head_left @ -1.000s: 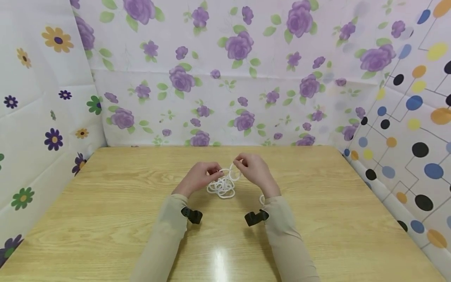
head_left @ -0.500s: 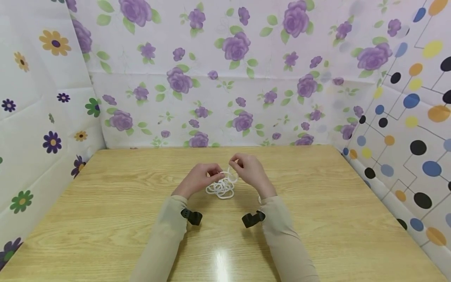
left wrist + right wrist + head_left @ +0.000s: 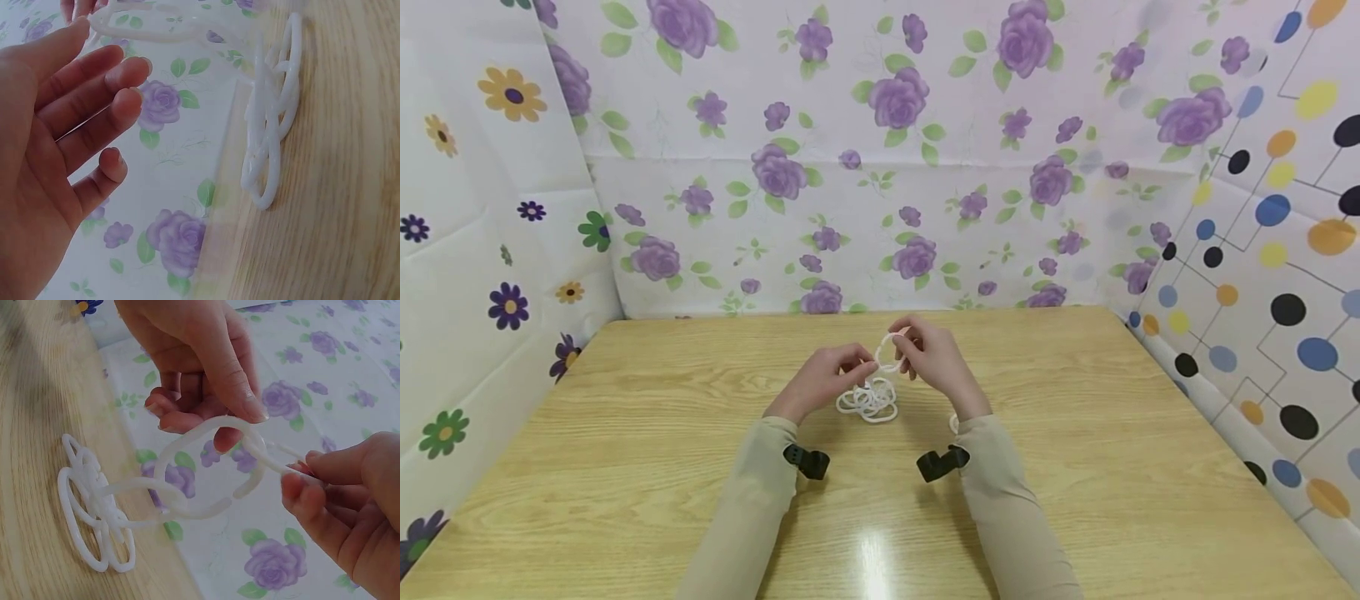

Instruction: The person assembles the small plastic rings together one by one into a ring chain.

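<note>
White plastic chain links (image 3: 868, 400) lie linked together in a small heap on the wooden table, below my hands. My left hand (image 3: 826, 377) pinches one open-gapped link (image 3: 209, 425) between thumb and index finger, its other fingers loosely bent. From that link another link (image 3: 140, 483) hangs back toward the heap. On the right, my right hand (image 3: 934, 358) pinches a separate-looking link (image 3: 275, 464) between thumb and fingers, and this link passes across the one in my left hand. The gap in the left hand's link shows at its lower side in the right wrist view.
Beside my right wrist another white link (image 3: 954, 423) lies on the table (image 3: 1075, 467), partly hidden by the sleeve. Flowered cloth (image 3: 850, 208) hangs behind the table, with patterned cloths at both sides. A black camera is strapped to each wrist.
The right hand has shifted slightly left and turned, bringing its link up against the left hand's. The links between the hands now stand higher above the heap. The left hand has barely moved.
</note>
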A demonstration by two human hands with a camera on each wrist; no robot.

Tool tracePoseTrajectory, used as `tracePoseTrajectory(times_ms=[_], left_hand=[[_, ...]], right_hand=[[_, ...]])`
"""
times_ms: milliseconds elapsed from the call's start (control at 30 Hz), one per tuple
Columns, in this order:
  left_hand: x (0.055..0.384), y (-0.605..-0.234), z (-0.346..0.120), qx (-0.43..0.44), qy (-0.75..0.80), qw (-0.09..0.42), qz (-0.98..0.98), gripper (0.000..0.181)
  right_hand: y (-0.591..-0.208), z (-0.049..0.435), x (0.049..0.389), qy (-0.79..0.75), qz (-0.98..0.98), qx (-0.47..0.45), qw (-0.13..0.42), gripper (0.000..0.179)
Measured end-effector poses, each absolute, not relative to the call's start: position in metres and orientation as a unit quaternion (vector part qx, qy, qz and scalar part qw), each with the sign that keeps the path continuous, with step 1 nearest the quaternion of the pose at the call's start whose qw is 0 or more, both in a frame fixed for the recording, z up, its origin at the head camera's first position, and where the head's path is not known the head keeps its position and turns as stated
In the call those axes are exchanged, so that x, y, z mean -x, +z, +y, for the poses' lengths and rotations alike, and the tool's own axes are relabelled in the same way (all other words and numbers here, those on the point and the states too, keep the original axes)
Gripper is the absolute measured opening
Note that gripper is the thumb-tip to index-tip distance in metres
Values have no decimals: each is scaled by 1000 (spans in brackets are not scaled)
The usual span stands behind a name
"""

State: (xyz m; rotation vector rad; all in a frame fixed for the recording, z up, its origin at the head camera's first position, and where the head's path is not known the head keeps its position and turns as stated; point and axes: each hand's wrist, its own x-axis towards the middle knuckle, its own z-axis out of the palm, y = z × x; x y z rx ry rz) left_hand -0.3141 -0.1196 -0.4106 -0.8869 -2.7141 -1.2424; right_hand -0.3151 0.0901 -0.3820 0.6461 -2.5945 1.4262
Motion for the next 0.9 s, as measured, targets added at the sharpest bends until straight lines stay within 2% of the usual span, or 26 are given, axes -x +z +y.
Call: tracePoseTrajectory(times_ms=[333,600,900], left_hand=[[314,-410,-118,291,-389,30,-874,28],[315,-411,-119,275,-383,37,-881,22],[316,-410,-124,254,-386,79,-883,20]], right_hand=[[-382,86,316,543,-813,-210,3,12],[-386,91,318,482,-843,-237,4,11],[-388,100,320,404,-877,-260,2,9]])
